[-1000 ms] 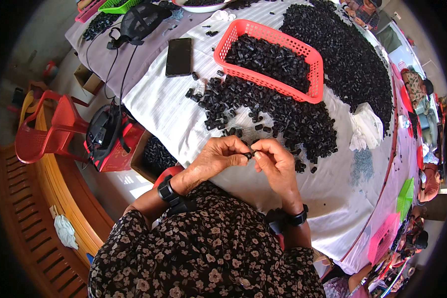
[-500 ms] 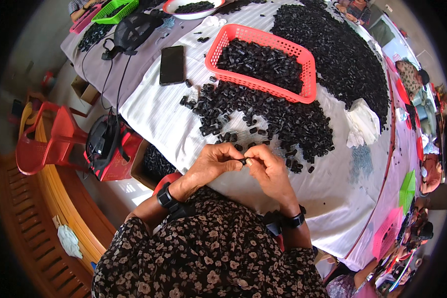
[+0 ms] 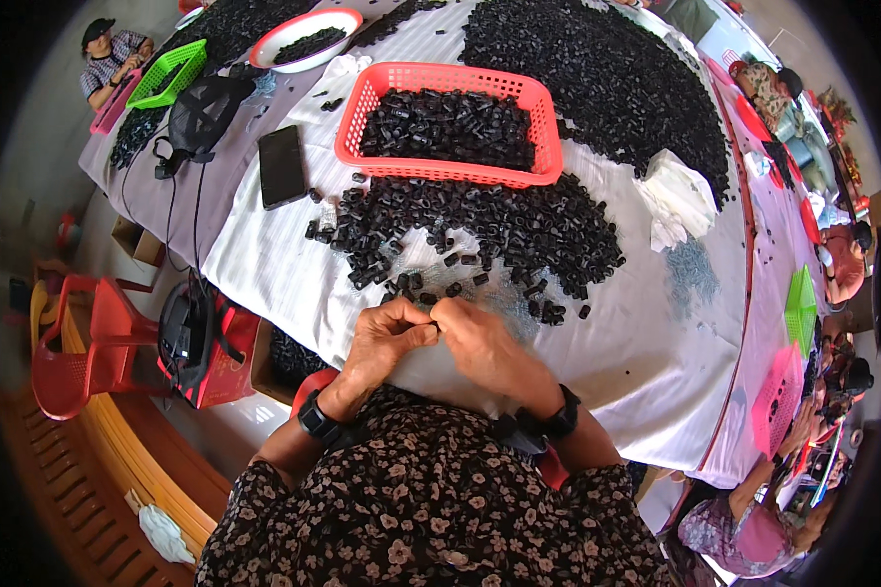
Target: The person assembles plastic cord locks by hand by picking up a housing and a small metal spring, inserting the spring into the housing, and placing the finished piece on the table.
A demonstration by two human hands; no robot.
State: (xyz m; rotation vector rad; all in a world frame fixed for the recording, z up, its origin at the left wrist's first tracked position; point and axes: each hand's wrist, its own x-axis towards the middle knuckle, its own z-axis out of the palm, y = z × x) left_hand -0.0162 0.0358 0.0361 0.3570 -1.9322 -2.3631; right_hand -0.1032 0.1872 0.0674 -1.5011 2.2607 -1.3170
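Over the table's near edge my left hand (image 3: 386, 344) is closed, pinching a small black plastic piece (image 3: 435, 326) between thumb and forefinger. My right hand (image 3: 482, 340) meets it there, fingertips bent together on the same piece; its back faces up and hides most of the grip. Just beyond both hands spreads a loose heap of similar black plastic pieces (image 3: 489, 220), with fine clear slivers (image 3: 416, 256) among them. Behind the heap stands a red perforated basket (image 3: 548, 147) partly filled with black pieces.
A black phone (image 3: 282, 168) lies left of the basket. A crumpled white bag (image 3: 677, 199) and grey-blue slivers (image 3: 692, 272) are at right. A big black pile (image 3: 597, 78) covers the far table. A red chair (image 3: 98, 338) stands at left; other people sit around.
The whole view has swung, so the basket and heap appear further left. My right hand has rolled over, its back now uppermost, while both hands stay together at the small piece.
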